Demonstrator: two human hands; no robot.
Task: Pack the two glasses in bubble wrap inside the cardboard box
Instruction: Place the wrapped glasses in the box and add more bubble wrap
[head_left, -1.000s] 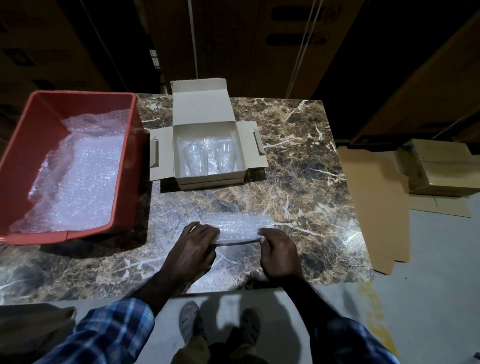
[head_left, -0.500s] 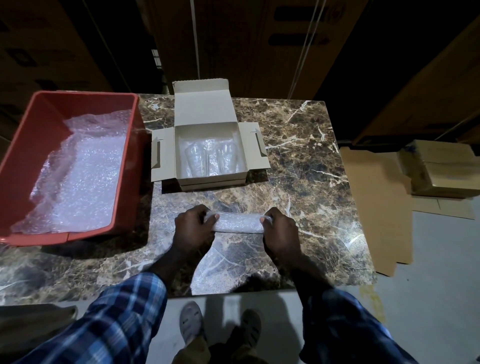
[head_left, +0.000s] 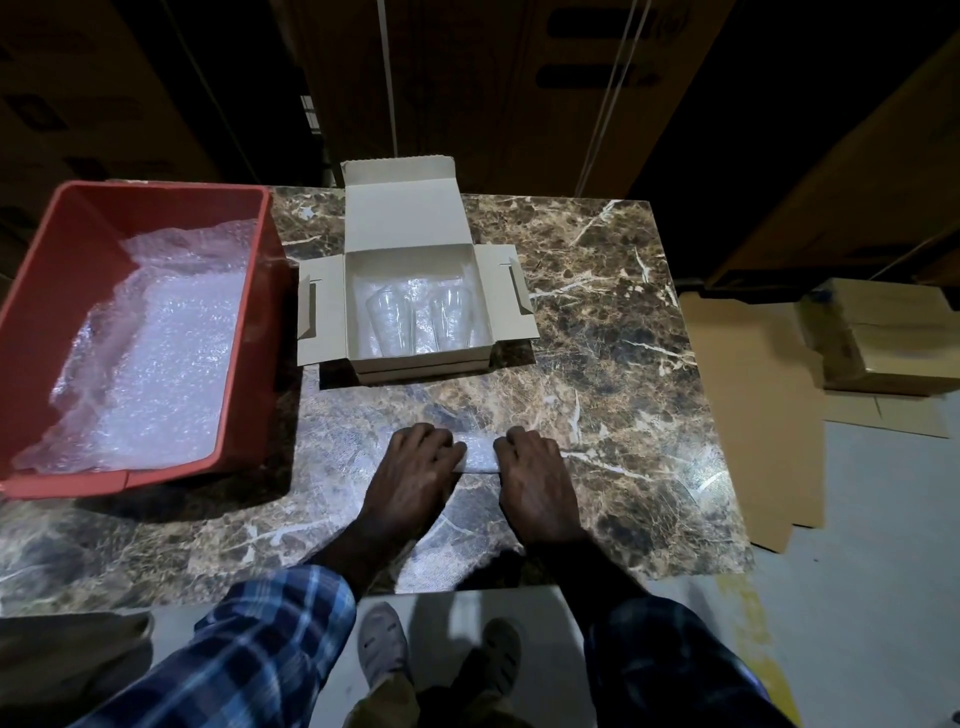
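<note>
Both hands down on marble tabletop (head_left: 597, 322), near front edge, pressing a folded wad of bubble wrap (head_left: 480, 454)
Left hand (head_left: 415, 478): fingers curled over wad's left end, knuckles up, gripping it against the table
Right hand (head_left: 535, 478): same on right end, fingers curled over the fold
Only a short strip of wrap visible between the two hands; rest hidden under palms
Cardboard box (head_left: 421, 306) farther back on table, lid and side flaps open, lined with wrap
Two glasses (head_left: 415, 319) already inside, lying side by side on the liner, apparently touching or nearly so, no padding visible between them
Red tub (head_left: 67, 312) at left, holding spare bubble wrap sheets

Risks, as judgement:
- Wad likely to spring open once released, being springy; may not stay folded on the way to box
- If dropped on top only, glass-on-glass contact stays; chipping likely in transit
- Pushing wad down hard between glasses could knock them together or against box wall
- Too bulky a wad could stop lid closing, forcing pressure onto rims
- Right side flap could snag a sleeve when reaching over

Writing/brands: none legible on box, tub, or cartons stacked behind and at right; too dim to tell
</note>
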